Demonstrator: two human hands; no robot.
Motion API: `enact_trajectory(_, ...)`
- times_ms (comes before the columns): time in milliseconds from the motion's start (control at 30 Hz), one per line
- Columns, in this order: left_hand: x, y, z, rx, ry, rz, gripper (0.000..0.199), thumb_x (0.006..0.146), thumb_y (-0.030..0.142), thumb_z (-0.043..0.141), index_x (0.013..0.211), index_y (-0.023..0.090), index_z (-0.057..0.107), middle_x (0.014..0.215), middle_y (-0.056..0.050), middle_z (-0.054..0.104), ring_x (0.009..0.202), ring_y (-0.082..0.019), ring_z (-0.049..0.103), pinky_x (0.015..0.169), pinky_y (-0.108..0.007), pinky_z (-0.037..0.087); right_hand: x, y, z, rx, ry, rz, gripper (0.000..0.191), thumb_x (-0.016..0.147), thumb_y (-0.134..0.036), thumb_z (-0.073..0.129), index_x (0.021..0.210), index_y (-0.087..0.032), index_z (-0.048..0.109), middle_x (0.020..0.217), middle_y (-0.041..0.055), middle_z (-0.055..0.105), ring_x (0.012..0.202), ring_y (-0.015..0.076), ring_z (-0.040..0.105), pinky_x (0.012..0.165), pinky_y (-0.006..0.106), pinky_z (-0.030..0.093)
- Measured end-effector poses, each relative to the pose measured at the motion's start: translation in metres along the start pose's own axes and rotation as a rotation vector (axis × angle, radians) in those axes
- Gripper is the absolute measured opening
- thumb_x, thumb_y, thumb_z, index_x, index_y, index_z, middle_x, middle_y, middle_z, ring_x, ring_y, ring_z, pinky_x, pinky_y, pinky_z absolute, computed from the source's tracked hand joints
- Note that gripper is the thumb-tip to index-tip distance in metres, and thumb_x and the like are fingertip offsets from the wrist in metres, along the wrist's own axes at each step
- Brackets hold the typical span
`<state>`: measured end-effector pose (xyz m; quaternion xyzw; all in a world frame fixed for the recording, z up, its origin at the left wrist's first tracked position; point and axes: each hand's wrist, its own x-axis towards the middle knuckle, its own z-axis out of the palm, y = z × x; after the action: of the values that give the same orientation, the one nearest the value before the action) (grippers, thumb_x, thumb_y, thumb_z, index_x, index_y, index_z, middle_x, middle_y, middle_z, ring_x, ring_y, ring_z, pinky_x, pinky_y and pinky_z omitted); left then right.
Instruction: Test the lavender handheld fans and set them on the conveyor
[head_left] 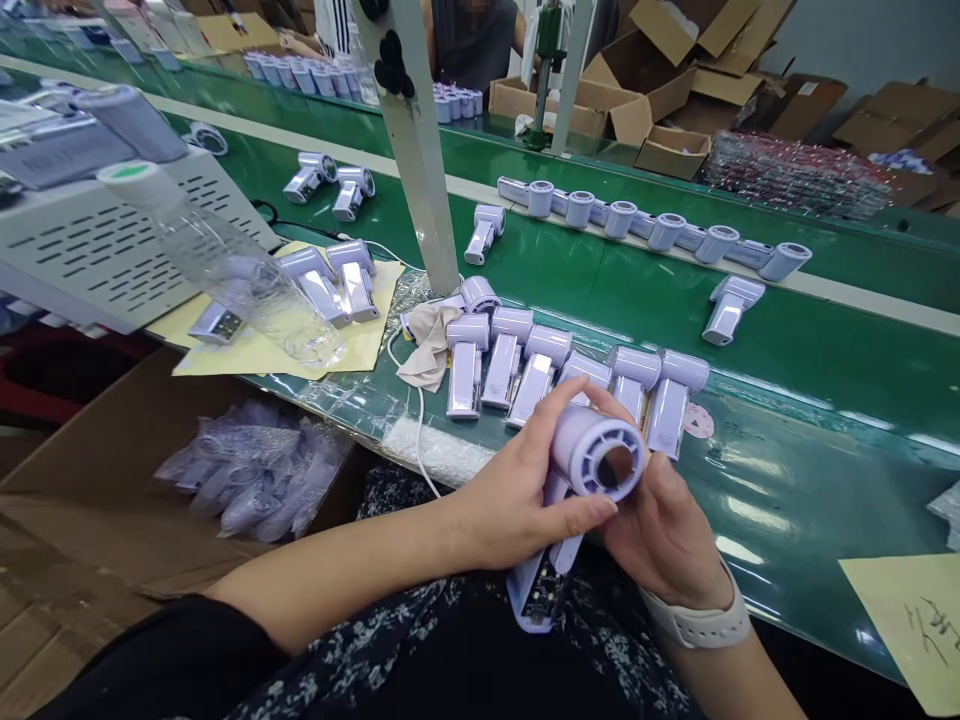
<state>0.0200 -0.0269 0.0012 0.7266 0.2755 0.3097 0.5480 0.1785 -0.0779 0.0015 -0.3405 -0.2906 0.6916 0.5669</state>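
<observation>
A lavender handheld fan housing [589, 450] is held over my lap, its round ringed end facing me. Its handle is open and shows a circuit board [541, 592]. My left hand [536, 490] wraps round the barrel from the left, thumb below the ring. From the right, my right hand [664, 525] cups the housing; its fingertips are partly hidden behind it. Just beyond my hands, a row of several similar lavender units [465, 370] lies on the green table [750, 500]. A beige cloth [429, 348] lies at the row's left end.
A green conveyor [600, 265] carries more units. A white metal post [420, 150] rises behind the row. At left are a vented machine [67, 240], a plastic bottle [247, 290] and a carton [97, 430] of wrapped parts. Yellow paper [911, 610] lies at right. A person [476, 45] is opposite.
</observation>
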Motion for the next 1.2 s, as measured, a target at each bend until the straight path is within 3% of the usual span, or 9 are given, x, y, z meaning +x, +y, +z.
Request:
enact_trajectory(133, -0.002, -0.006, -0.008, -0.094, 0.011, 0.151, 0.078, 0.093, 0.057, 0.065, 0.153, 0.027, 0.027, 0.133, -0.012, 0.059, 0.115, -0.028, 0.065, 0.1, -0.045, 0.056, -0.009, 0.001, -0.003, -0.129, -0.063, -0.061, 0.067, 0.091, -0.033, 0.077, 0.152, -0.041, 0.049, 0.15, 0.0003, 0.059, 0.136, 0.022, 0.058, 0.117, 0.038, 0.045)
enact_trajectory(333, -0.009, 0.0, -0.011, -0.031, -0.02, 0.245, 0.073, 0.092, 0.052, 0.068, 0.149, 0.032, 0.029, 0.135, -0.011, 0.053, 0.116, -0.027, 0.063, 0.1, -0.045, 0.056, -0.015, 0.007, -0.001, -0.215, -0.066, -0.175, 0.066, 0.091, -0.029, 0.078, 0.15, -0.043, 0.052, 0.147, -0.0003, 0.061, 0.127, 0.0219, 0.062, 0.111, 0.039, 0.051)
enact_trajectory(467, -0.009, 0.002, -0.01, -0.035, 0.031, 0.149, 0.076, 0.089, 0.056, 0.07, 0.148, 0.029, 0.032, 0.138, -0.014, 0.053, 0.121, -0.031, 0.062, 0.102, -0.049, 0.056, -0.01, 0.01, -0.002, -0.15, -0.043, -0.149, 0.068, 0.084, -0.037, 0.085, 0.146, -0.04, 0.057, 0.14, 0.0025, 0.066, 0.126, 0.0266, 0.065, 0.112, 0.046, 0.051)
enact_trajectory(633, -0.002, 0.001, -0.015, -0.117, -0.172, 0.074, 0.089, 0.089, 0.064, 0.066, 0.157, 0.027, 0.023, 0.145, -0.017, 0.053, 0.124, -0.035, 0.063, 0.094, -0.046, 0.061, -0.004, 0.013, -0.004, -0.074, 0.059, -0.094, 0.082, 0.074, -0.068, 0.083, 0.142, -0.03, 0.058, 0.122, 0.0101, 0.074, 0.111, 0.0362, 0.072, 0.094, 0.054, 0.062)
enact_trajectory(833, -0.001, 0.0, -0.011, -0.067, -0.195, -0.066, 0.084, 0.104, 0.058, 0.038, 0.165, 0.017, -0.002, 0.086, -0.006, 0.071, 0.085, -0.025, 0.072, 0.086, -0.043, 0.059, -0.004, 0.007, -0.001, -0.119, 0.149, 0.048, 0.058, 0.092, -0.075, 0.057, 0.111, -0.021, 0.066, 0.073, 0.0071, 0.074, 0.062, 0.0269, 0.071, 0.064, 0.044, 0.063)
enact_trajectory(900, 0.002, 0.001, -0.008, 0.083, -0.186, -0.086, 0.079, 0.105, 0.054, 0.038, 0.166, 0.016, 0.005, 0.098, -0.01, 0.075, 0.095, -0.027, 0.072, 0.091, -0.046, 0.057, -0.007, 0.0, -0.004, -0.107, 0.089, 0.082, 0.06, 0.091, -0.078, 0.056, 0.102, -0.02, 0.065, 0.071, 0.0067, 0.072, 0.055, 0.0214, 0.066, 0.058, 0.039, 0.06)
enact_trajectory(1033, 0.013, -0.004, -0.013, 0.442, -0.055, 0.036, 0.051, 0.103, 0.049, 0.045, 0.146, 0.02, 0.051, 0.137, -0.014, 0.066, 0.122, -0.028, 0.064, 0.103, -0.049, 0.052, -0.017, -0.03, -0.043, -0.286, 0.162, -0.133, 0.064, 0.076, -0.049, 0.089, 0.124, -0.025, 0.055, 0.079, 0.0017, 0.073, 0.058, 0.0172, 0.066, 0.054, 0.03, 0.057)
enact_trajectory(1133, 0.027, -0.021, -0.036, 0.663, 0.221, 0.094, 0.035, 0.102, 0.043, 0.046, 0.117, 0.019, 0.066, 0.121, -0.013, 0.07, 0.121, -0.029, 0.06, 0.108, -0.052, 0.048, -0.028, -0.059, -0.105, -0.52, 0.645, -0.398, 0.072, 0.06, -0.029, 0.097, 0.116, -0.029, 0.053, 0.09, 0.0006, 0.075, 0.068, 0.0224, 0.073, 0.06, 0.036, 0.062)
enact_trajectory(1200, 0.035, -0.033, -0.06, 0.868, 0.411, 0.001, 0.031, 0.096, 0.04, 0.053, 0.112, 0.016, 0.064, 0.124, -0.017, 0.065, 0.126, -0.034, 0.055, 0.113, -0.059, 0.041, -0.04, -0.079, -0.154, -0.669, 0.874, -0.349, 0.065, 0.05, -0.037, 0.096, 0.103, -0.026, 0.058, 0.093, 0.0042, 0.074, 0.078, 0.0298, 0.075, 0.07, 0.046, 0.063)
